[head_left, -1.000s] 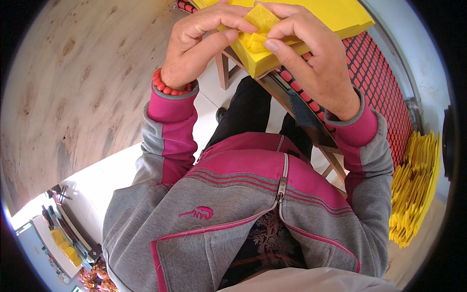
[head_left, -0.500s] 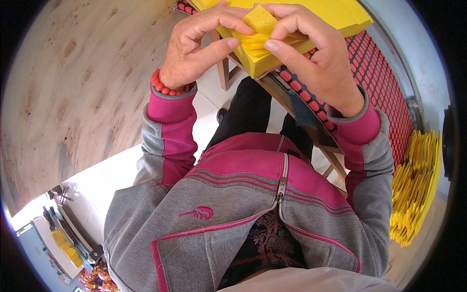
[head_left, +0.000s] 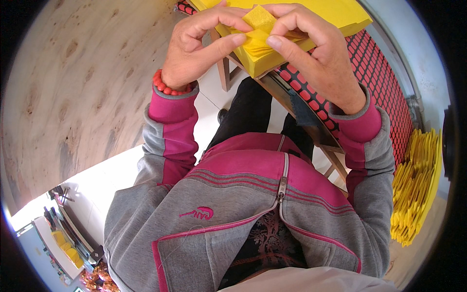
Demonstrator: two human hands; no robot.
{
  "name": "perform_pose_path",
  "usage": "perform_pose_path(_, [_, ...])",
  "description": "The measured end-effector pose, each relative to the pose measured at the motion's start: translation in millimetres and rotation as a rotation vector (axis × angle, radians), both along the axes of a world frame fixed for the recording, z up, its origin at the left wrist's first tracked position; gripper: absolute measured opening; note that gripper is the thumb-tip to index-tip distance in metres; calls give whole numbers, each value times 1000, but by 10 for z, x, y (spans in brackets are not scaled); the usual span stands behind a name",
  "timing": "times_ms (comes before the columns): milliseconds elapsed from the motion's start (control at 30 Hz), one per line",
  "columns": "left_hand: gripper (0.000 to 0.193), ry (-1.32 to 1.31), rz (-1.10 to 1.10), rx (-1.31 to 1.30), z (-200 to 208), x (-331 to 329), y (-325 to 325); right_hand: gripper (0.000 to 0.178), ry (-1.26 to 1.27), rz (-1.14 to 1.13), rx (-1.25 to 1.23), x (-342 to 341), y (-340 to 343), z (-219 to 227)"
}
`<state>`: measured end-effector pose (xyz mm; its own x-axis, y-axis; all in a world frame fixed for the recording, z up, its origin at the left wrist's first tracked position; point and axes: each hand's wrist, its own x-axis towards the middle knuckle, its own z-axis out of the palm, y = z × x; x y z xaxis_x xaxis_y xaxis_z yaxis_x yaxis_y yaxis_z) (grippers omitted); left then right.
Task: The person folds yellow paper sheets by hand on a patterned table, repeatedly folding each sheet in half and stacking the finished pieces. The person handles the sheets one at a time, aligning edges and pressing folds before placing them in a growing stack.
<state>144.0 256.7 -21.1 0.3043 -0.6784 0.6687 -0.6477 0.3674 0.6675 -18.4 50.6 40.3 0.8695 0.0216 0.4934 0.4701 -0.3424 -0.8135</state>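
Between my two hands is a yellow paper (head_left: 259, 45) with folded layers, one pointed corner standing up at its far side. My left hand (head_left: 197, 46), with a red bead bracelet (head_left: 168, 86) at the wrist, pinches the left side of the paper between thumb and forefinger. The right side is gripped by my right hand (head_left: 316, 56), its thumb tip on a near fold. Underneath lies a thick stack of yellow paper (head_left: 335, 14), its near corner facing me. My remaining fingers partly hide behind the paper.
A bench covered in red-and-black patterned cloth (head_left: 377, 73) holds the stack. At the right stands a bundle of folded yellow papers (head_left: 413, 194). A large wooden board (head_left: 82, 87) fills the left side. Below it, a shelf (head_left: 56, 243) carries small items.
My left thumb has moved slightly right and up, pressing in a fold, and the paper's near layers have shifted. My right thumb has moved slightly up and right.
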Motion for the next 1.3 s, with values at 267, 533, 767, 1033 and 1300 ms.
perform_pose_path(267, [14, 318, 237, -160, -93, -109, -114, 8, -239, -116, -117, 10, -121, 59])
perform_pose_path(533, [14, 76, 366, -420, -94, -71, -389, 11, -26, -134, -123, -1300, 29, -428])
perform_pose_path(767, [12, 38, 245, -388, -124, -33, -327, 28, 285, -535, -693, -1899, -238, -1827])
perform_pose_path(1033, [18, -43, 163, -27, 8, -14, -93, 27, 354, -620, -1053, -1826, -525, -2330])
perform_pose_path(1300, [28, 52, 59, 74, 114, -28, -39, 18, 424, -719, -1106, -1716, -577, -2343])
